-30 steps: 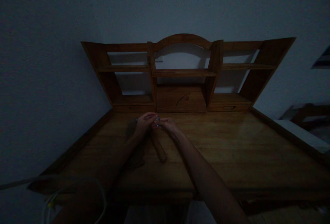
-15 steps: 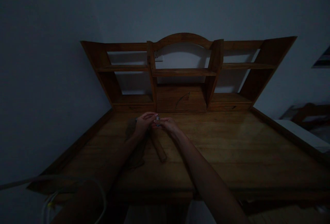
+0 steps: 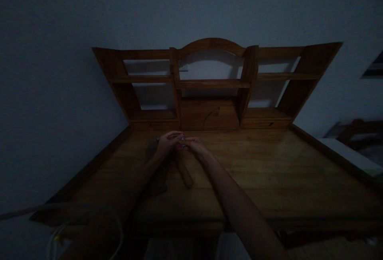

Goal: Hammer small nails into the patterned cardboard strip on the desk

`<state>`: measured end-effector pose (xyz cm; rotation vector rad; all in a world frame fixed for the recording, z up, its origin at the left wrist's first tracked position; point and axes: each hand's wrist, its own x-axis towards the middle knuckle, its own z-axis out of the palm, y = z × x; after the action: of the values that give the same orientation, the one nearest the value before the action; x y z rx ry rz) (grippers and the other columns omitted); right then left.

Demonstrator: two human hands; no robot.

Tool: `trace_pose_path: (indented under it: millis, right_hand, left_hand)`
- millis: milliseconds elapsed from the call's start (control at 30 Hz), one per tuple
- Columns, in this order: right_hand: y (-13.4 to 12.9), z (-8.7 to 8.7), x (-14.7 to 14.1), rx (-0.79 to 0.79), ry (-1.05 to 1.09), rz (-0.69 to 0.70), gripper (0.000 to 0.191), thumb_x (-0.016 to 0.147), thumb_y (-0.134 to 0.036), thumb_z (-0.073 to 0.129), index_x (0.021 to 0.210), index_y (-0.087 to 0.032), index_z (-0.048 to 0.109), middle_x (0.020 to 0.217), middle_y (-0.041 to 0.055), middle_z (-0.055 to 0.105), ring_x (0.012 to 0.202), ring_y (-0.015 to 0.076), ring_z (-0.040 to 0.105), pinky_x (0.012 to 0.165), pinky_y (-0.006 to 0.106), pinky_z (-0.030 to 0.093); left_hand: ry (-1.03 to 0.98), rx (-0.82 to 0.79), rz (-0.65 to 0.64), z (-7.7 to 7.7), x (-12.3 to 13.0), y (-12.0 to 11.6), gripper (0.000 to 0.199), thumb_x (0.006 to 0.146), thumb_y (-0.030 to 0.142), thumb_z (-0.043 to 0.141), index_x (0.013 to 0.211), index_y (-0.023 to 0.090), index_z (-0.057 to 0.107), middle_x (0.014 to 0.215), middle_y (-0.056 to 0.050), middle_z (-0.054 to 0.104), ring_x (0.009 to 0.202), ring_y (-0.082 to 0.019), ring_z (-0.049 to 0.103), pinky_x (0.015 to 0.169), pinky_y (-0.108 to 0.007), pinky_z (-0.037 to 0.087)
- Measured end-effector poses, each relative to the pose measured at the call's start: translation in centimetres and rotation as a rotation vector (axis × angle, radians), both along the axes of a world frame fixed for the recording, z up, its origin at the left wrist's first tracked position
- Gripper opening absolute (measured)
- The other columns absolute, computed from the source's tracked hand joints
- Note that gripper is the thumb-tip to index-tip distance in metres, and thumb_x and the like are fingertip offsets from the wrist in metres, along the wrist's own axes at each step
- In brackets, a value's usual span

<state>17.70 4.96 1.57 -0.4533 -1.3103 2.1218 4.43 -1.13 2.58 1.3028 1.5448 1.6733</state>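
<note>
Both hands meet above the wooden desk, left of its middle. My left hand (image 3: 167, 142) is closed on a small shiny metal object (image 3: 183, 137) with thin parallel lines. From the other side, my right hand (image 3: 194, 144) pinches the same object. Its full shape is hidden by the fingers and the dim light. A brown stick-like piece (image 3: 184, 174) lies on the desk just below the hands. Beside my left forearm is a dark, crumpled-looking item (image 3: 157, 182), hard to make out.
A wooden shelf unit (image 3: 209, 84) with open compartments and drawers stands along the back of the desk (image 3: 263, 164). Pale cables (image 3: 116, 220) hang at the lower left. A white surface (image 3: 344, 154) and a wooden chair-like piece (image 3: 356, 132) are at the right.
My left fingers have shifted slightly over the metal object, covering more of it. The view has moved very little, and both hands remain together.
</note>
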Motion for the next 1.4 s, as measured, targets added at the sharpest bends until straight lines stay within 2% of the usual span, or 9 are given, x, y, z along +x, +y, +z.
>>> trace_pose_path:
  millis: [267,767,933,1400]
  right_hand:
    - [0.2,-0.1,-0.2,0.006,-0.009,0.008,0.021,0.057,-0.026,0.085,0.064,-0.012,0.071,0.067,0.0070,0.071,0.072,0.0210,0.069,0.081,0.038,0.054]
    - [0.4,-0.4,-0.2,0.004,-0.001,0.006,0.020,0.056,-0.024,0.084,0.066,-0.011,0.072,0.067,0.0067,0.071,0.066,0.0183,0.067,0.079,0.038,0.055]
    - [0.6,-1.0,-0.4,0.019,0.001,-0.012,0.019,0.054,-0.024,0.084,0.062,-0.012,0.071,0.064,0.0054,0.070,0.065,0.0186,0.067,0.078,0.038,0.056]
    - [0.2,-0.2,-0.2,0.026,-0.035,0.010,0.020,0.056,-0.025,0.085,0.064,-0.012,0.072,0.067,0.0071,0.071,0.069,0.0203,0.068,0.078,0.038,0.055]
  left_hand:
    - [0.072,0.066,0.068,-0.5,-0.1,0.3,0.030,0.068,0.041,0.071,0.085,0.016,0.068,0.086,-0.006,0.072,0.084,-0.020,0.066,0.079,-0.030,0.052]
    - [0.173,0.025,0.082,0.5,0.5,-0.3,0.029,0.070,0.042,0.069,0.082,0.015,0.070,0.083,-0.005,0.071,0.079,-0.019,0.065,0.074,-0.027,0.051]
    - [0.166,0.003,-0.005,0.5,0.6,-0.4,0.033,0.066,0.042,0.073,0.087,0.017,0.071,0.088,-0.006,0.072,0.083,-0.020,0.066,0.078,-0.029,0.052]
    - [0.050,0.010,0.019,-0.1,0.1,0.0,0.035,0.065,0.044,0.073,0.086,0.016,0.070,0.091,-0.008,0.072,0.088,-0.022,0.066,0.080,-0.031,0.052]
